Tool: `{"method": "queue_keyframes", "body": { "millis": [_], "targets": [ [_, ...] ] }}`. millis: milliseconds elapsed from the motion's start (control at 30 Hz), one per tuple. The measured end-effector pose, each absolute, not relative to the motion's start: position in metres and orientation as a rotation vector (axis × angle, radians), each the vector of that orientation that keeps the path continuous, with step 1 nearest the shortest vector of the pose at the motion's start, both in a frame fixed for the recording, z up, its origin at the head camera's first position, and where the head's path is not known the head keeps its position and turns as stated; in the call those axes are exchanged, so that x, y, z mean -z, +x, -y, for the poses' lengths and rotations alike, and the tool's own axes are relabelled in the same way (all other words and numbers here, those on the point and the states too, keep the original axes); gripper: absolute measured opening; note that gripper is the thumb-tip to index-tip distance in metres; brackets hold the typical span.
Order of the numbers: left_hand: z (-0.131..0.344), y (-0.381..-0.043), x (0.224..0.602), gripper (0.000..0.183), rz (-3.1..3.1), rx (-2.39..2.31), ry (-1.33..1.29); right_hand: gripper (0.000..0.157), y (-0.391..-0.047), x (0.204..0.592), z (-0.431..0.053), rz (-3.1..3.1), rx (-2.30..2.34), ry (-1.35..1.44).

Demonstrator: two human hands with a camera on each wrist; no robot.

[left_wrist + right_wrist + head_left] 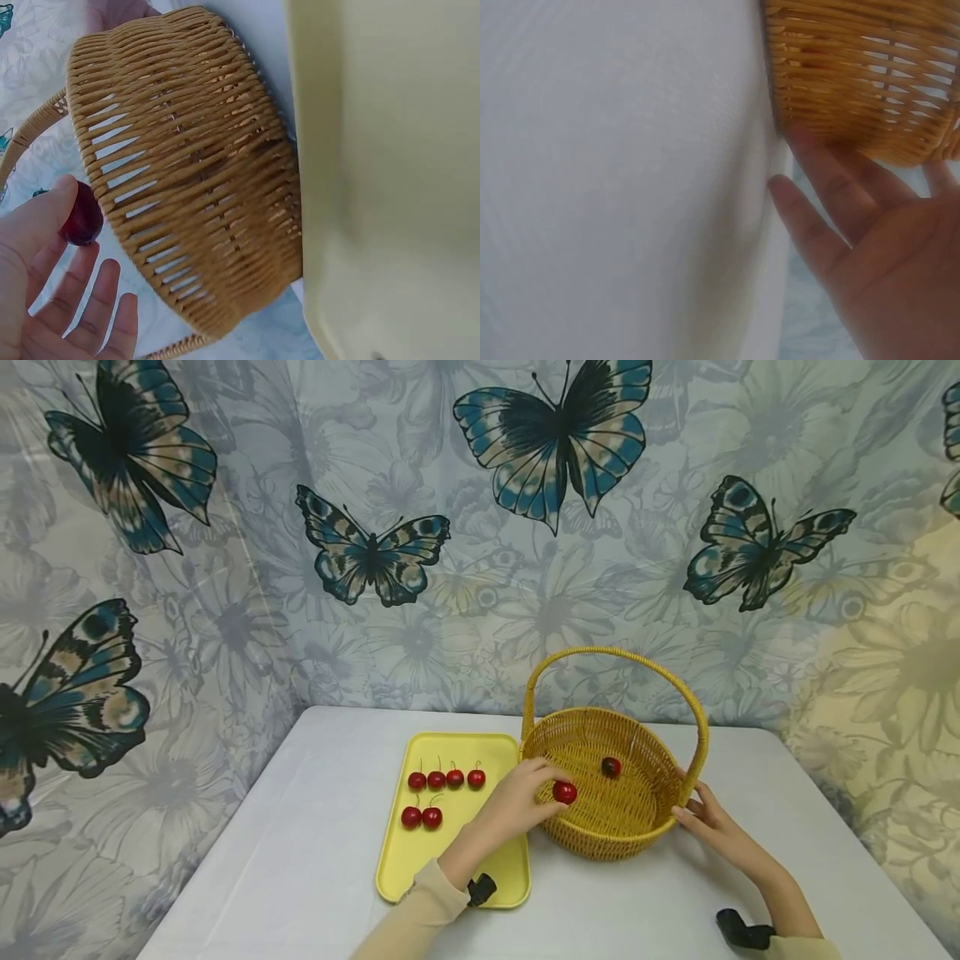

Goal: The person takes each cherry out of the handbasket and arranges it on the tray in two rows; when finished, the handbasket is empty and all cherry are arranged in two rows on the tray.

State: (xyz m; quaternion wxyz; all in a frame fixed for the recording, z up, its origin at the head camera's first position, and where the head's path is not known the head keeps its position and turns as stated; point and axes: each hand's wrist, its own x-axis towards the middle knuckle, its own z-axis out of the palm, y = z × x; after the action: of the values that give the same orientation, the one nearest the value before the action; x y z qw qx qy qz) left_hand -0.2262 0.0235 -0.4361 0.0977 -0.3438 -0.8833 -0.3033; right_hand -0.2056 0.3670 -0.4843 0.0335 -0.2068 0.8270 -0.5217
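A red cherry (565,792) is pinched between the thumb and fingers of my left hand (517,802), over the near-left rim of a yellow wicker basket (607,847). In the left wrist view that cherry (82,215) sits beside the rim, with the other fingers loosely spread. Inside the basket lies another cherry (611,767). My right hand (716,833) touches the basket's right side near the foot of its handle. From the right wrist, the fingers (810,217) look fairly straight along the woven wall; the thumb's contact is partly hidden.
Left of the basket lies a yellow tray (408,877) bearing several stemmed cherries (432,818) in two rows. Both stand on a white table (300,860). A butterfly-patterned cloth (420,668) hangs behind. Tall above the basket arches its handle (611,652).
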Motion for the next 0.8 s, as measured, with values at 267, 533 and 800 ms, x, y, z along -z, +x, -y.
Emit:
{"method": "queue_keyframes", "body": {
  "millis": [267,533,800],
  "targets": [
    [-0.002,-0.223,0.443,0.031,2.595,0.907,-0.977,0.063,-0.205,0.484,-0.366,-2.551,1.593,-0.621],
    [0.023,-0.221,0.445,0.029,2.621,0.955,-0.911,0.064,-0.205,0.483,-0.367,-2.552,1.579,-0.602],
    [0.048,-0.222,0.448,0.029,2.661,0.941,-0.802,0.064,-0.205,0.483,-0.367,-2.534,1.587,-0.593]
  ]
}}
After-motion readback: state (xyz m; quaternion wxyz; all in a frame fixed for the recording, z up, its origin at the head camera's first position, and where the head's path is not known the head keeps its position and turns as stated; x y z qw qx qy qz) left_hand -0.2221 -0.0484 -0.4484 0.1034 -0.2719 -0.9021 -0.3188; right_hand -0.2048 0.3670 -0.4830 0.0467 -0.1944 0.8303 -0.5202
